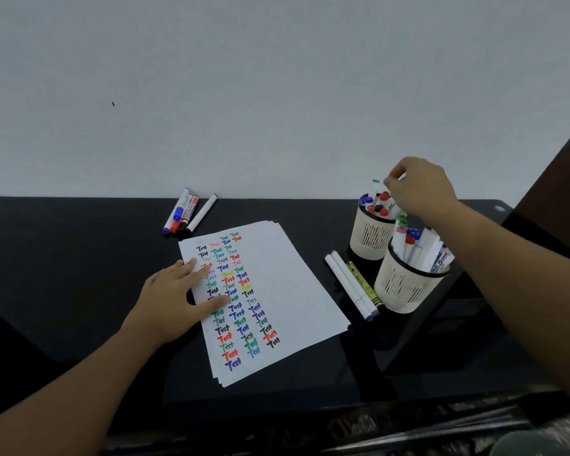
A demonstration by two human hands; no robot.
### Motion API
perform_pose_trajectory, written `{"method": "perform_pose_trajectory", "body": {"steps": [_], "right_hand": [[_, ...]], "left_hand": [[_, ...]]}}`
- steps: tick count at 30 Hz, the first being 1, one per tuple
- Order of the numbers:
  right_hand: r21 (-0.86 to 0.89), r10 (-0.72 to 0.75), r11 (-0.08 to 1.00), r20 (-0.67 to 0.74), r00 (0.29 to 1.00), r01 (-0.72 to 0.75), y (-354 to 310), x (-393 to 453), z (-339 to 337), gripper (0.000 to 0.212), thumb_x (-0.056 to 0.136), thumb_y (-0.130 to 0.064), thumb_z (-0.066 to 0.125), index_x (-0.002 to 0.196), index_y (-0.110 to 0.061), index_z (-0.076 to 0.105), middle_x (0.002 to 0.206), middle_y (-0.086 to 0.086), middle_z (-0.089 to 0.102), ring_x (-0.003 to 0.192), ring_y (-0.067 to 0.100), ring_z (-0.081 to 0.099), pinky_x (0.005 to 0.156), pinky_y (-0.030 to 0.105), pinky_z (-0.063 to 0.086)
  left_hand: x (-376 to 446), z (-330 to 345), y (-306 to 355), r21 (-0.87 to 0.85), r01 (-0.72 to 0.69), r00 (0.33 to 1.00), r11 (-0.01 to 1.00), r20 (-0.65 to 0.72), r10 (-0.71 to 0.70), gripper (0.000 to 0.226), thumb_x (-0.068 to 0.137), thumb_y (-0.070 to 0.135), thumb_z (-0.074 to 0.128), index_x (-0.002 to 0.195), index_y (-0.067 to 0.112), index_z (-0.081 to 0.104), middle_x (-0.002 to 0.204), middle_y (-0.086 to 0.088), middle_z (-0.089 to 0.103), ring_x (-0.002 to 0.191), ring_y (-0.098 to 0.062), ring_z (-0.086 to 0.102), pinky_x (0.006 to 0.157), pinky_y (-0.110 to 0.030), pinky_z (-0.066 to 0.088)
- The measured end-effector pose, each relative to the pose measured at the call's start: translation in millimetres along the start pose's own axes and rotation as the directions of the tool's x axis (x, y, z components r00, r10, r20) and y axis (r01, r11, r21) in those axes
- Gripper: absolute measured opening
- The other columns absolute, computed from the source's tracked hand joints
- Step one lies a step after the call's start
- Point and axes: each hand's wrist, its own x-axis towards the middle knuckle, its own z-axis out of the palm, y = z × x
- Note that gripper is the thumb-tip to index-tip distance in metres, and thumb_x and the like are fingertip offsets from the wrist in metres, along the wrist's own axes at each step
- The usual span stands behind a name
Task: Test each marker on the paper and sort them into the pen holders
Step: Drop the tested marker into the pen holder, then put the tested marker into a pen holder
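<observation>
The paper (277, 291), a small stack of white sheets, was laid at an angle on the dark surface (79, 258) and served as landmark. Its left half was filled with columns of the word "Test" in black, red, green, blue and yellow; the right half was left blank, presumably for further trials.

The left hand (181, 294) was laid flat on the paper's left edge, fingers straight and spread, nothing gripped. This was judged to be for pinning the sheets against sliding.

Two cream pen holders stood to the right of the paper. The far holder (371, 238) was packed with markers, red and blue caps up; the near holder (405, 287) held mostly white barrels. The split was taken as the sorting by test result, though which holder meant which could not be told.

The right hand (415, 189) was held over the far holder, fingers curled and pinched on the top of a marker (375, 189) with a green end, standing in that holder. Whether it was being put in or drawn out could not be told.

Four markers (190, 210) were left beyond the paper's far corner, and three more (352, 284) between the paper and the near holder, judged untested.
</observation>
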Motion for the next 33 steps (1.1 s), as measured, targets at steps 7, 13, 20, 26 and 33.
{"method": "perform_pose_trajectory", "body": {"steps": [7,13,20,26,33], "right_hand": [[-0.075,-0.049,0.996,0.031,0.998,0.051,-4.6,-5.6,4.4,0.015,0.102,-0.029,0.059,0.105,-0.019,0.068,0.098,0.004,0.071,0.081,0.023,0.066,0.074,0.039,0.057],[-0.039,-0.180,0.983,0.043,0.983,0.181,-36.8,-20.7,13.1,0.013,0.100,-0.034,0.057,0.100,-0.026,0.066,0.094,-0.006,0.071,0.089,0.022,0.065,0.078,0.039,0.057],[0.025,-0.380,0.923,0.209,0.901,0.384,-91.9,-47.2,65.9,0.014,0.101,-0.039,0.056,0.100,-0.028,0.066,0.090,-0.009,0.068,0.085,0.017,0.064,0.073,0.033,0.052],[0.042,-0.448,0.885,0.350,0.823,0.464,-115.7,-57.1,131.8,0.016,0.103,-0.039,0.056,0.111,-0.028,0.065,0.102,-0.006,0.069,0.086,0.013,0.064,0.076,0.034,0.058],[0.040,-0.521,0.824,0.445,0.728,0.565,-150.3,-44.3,201.0,0.040,0.105,-0.029,0.055,0.143,-0.039,0.050,0.132,0.002,0.056,0.112,0.021,0.059,0.093,0.041,0.056]], "left_hand": [[-0.1,0.5,-0.4,-0.012,0.004,1.000,1.000,-0.011,-0.004,0.117,0.061,0.106,0.021,0.156,0.038,0.033,0.166,0.008,0.021,0.154,-0.013,0.013,0.125,-0.044,0.011],[-0.5,1.1,0.1,-0.023,0.029,0.998,0.999,-0.053,-0.030,0.118,0.062,0.106,0.024,0.155,0.034,0.037,0.166,0.004,0.025,0.154,-0.018,0.015,0.125,-0.046,0.013],[-0.3,0.8,0.3,-0.018,0.059,0.997,0.998,-0.052,-0.060,0.115,0.066,0.104,0.025,0.155,0.033,0.037,0.165,0.003,0.027,0.154,-0.018,0.016,0.125,-0.047,0.013],[-4.3,-3.9,4.8,-0.049,0.062,0.997,0.997,-0.048,-0.064,0.103,0.073,0.096,0.036,0.154,0.033,0.039,0.165,0.004,0.027,0.154,-0.017,0.016,0.125,-0.045,0.011],[-3.1,-4.3,5.7,-0.069,0.068,0.997,0.995,-0.033,-0.070,0.098,0.077,0.092,0.039,0.154,0.033,0.038,0.166,0.005,0.024,0.154,-0.015,0.012,0.125,-0.042,0.004]]}}
